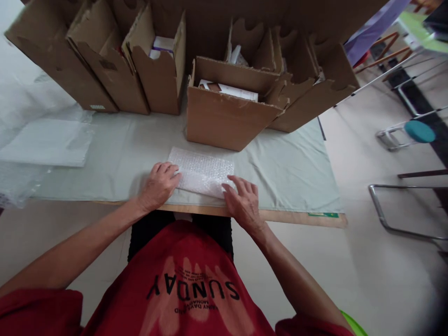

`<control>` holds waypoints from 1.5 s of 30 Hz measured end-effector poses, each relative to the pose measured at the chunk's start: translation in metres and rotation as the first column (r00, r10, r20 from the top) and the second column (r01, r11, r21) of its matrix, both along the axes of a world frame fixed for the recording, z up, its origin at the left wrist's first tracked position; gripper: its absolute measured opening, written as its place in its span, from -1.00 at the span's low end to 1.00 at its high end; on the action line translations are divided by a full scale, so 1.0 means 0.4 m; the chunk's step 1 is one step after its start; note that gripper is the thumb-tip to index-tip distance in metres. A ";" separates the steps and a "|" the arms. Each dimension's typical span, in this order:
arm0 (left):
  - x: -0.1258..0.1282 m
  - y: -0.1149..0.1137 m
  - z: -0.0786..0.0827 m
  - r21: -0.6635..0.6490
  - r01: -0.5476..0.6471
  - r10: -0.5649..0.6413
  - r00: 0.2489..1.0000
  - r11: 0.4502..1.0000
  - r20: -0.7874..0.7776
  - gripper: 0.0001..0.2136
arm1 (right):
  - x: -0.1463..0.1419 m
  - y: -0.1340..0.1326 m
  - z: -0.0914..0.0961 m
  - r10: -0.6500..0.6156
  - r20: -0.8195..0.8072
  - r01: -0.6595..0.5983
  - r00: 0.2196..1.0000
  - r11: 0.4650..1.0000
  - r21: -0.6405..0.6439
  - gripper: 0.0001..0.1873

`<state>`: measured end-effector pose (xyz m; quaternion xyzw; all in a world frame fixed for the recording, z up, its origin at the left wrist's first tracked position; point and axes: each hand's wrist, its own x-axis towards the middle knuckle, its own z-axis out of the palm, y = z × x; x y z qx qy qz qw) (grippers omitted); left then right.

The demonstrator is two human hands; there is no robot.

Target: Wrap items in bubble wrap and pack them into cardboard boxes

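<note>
A piece of clear bubble wrap [203,171] lies across the cloth near the table's front edge, with its near part folded over. My left hand [160,185] grips its left end, fingers curled over the edge. At the right end, my right hand [242,199] holds the near corner between thumb and bent fingers. Whether anything lies inside the fold cannot be made out. Just beyond the wrap stands a cardboard box [224,116] with white packets in it.
Several upright cardboard bins [101,60] line the back of the table, some holding small boxes. Clear plastic sheets [45,140] lie at the left on the pale green cloth [290,177]. A teal-topped stool [419,132] and a metal frame [380,210] stand on the floor to the right.
</note>
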<state>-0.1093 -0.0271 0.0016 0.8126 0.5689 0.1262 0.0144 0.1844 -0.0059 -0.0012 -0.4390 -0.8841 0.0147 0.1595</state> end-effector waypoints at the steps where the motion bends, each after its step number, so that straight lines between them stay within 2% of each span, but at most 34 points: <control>1: -0.008 0.004 0.001 -0.020 0.058 -0.058 0.998 0.998 -0.007 -0.73 | 0.004 -0.004 0.005 0.081 0.021 -0.080 0.997 0.996 -0.043 -0.72; 3: -0.026 0.010 0.006 -0.026 0.124 -0.125 0.992 0.992 -0.022 -0.77 | 0.013 -0.008 0.008 0.195 0.040 -0.187 0.980 0.972 -0.140 -0.66; 5: -0.045 0.013 0.012 -0.019 0.149 -0.149 0.989 0.989 -0.021 -0.79 | 0.020 -0.006 0.004 0.223 0.055 -0.209 0.973 0.960 -0.187 -0.57; 10: -0.082 0.023 0.014 -0.089 0.210 -0.209 0.978 0.974 0.027 -0.63 | 0.017 0.020 -0.005 0.247 0.130 -0.223 0.960 0.959 -0.175 -0.62; 13: -0.097 0.040 0.001 -0.077 0.252 -0.250 0.968 0.965 0.038 -0.63 | 0.013 0.038 -0.001 0.278 0.156 -0.253 0.948 0.954 -0.162 -0.63; 15: -0.103 0.051 -0.007 -0.057 0.292 -0.289 0.956 0.955 0.057 -0.64 | 0.016 0.050 0.005 0.287 0.124 -0.264 0.950 0.949 -0.173 -0.66; 18: -0.105 0.057 -0.005 -0.043 0.308 -0.297 0.940 0.950 0.168 -0.70 | 0.030 0.068 0.017 0.231 -0.023 -0.230 0.973 0.942 -0.245 -0.71; 19: -0.103 0.057 0.000 -0.058 0.282 -0.262 0.937 0.958 0.229 -0.73 | 0.036 0.073 0.022 0.187 -0.085 -0.204 0.979 0.936 -0.288 -0.71; 21: -0.099 0.058 0.014 -0.159 0.168 -0.102 0.928 0.973 0.357 -0.76 | 0.045 0.085 0.033 0.069 -0.194 -0.145 0.979 0.899 -0.412 -0.71; 24: -0.087 0.074 0.033 -0.397 -0.006 0.203 0.866 0.918 0.457 -0.72 | 0.049 0.104 0.038 -0.142 -0.280 -0.057 0.949 0.800 -0.597 -0.67; 26: -0.077 0.094 0.039 -0.482 -0.067 0.328 0.812 0.874 0.482 -0.68 | 0.043 0.120 0.031 -0.251 -0.310 -0.010 0.917 0.762 -0.648 -0.66; 29: -0.059 0.126 0.038 -0.508 -0.130 0.405 0.778 0.852 0.480 -0.68 | 0.029 0.145 0.008 -0.350 -0.325 0.075 0.879 0.772 -0.631 -0.67; 32: -0.043 0.144 0.033 -0.486 -0.226 0.442 0.807 0.844 0.392 -0.70 | 0.017 0.160 -0.013 -0.376 -0.254 0.182 0.891 0.809 -0.558 -0.66; 36: -0.031 0.145 0.017 -0.422 -0.323 0.429 0.884 0.847 0.185 -0.69 | 0.010 0.164 -0.034 -0.374 -0.076 0.312 0.924 0.855 -0.415 -0.64; 38: -0.027 0.139 0.008 -0.341 -0.365 0.413 0.907 0.866 0.079 -0.65 | 0.010 0.161 -0.044 -0.377 -0.020 0.347 0.926 0.870 -0.350 -0.63; 40: -0.018 0.128 0.002 -0.192 -0.368 0.378 0.925 0.910 0.018 -0.61 | 0.010 0.158 -0.053 -0.371 0.001 0.354 0.929 0.885 -0.301 -0.62; 43: 0.022 0.105 -0.002 0.050 -0.210 0.209 0.978 0.976 0.013 -0.60 | 0.009 0.156 -0.066 -0.341 -0.006 0.329 0.940 0.909 -0.257 -0.61; 45: 0.065 0.088 -0.007 0.104 -0.016 0.014 1.000 0.994 0.023 -0.59 | 0.011 0.157 -0.071 -0.331 -0.008 0.319 0.944 0.916 -0.242 -0.61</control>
